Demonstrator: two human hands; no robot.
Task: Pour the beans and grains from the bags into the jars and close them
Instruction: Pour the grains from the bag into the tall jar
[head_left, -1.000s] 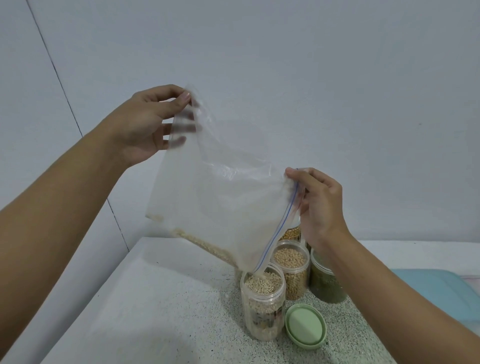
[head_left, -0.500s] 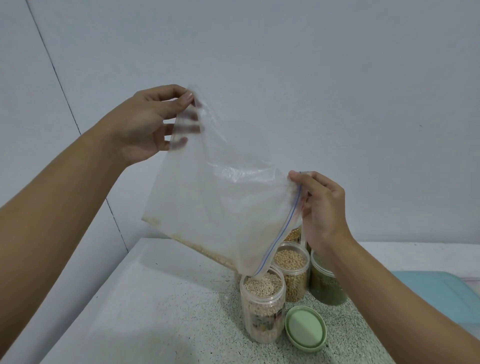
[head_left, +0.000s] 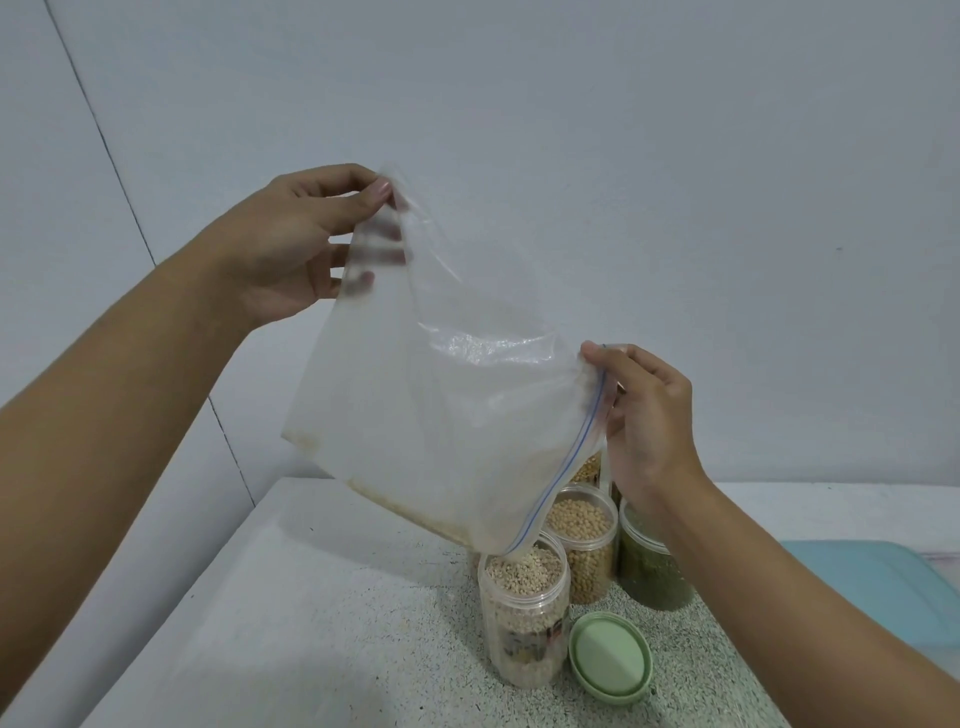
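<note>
Bag (head_left: 441, 415) tipped over open jar (head_left: 524, 613), left hand (head_left: 296, 244) pinching corner, right hand (head_left: 644, 415) pinching zipper

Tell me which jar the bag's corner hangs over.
The front jar, holding pale grains, beside the green lid. The bag's zip corner hangs over its open mouth; the bean jar and green jar stand behind it.
</note>
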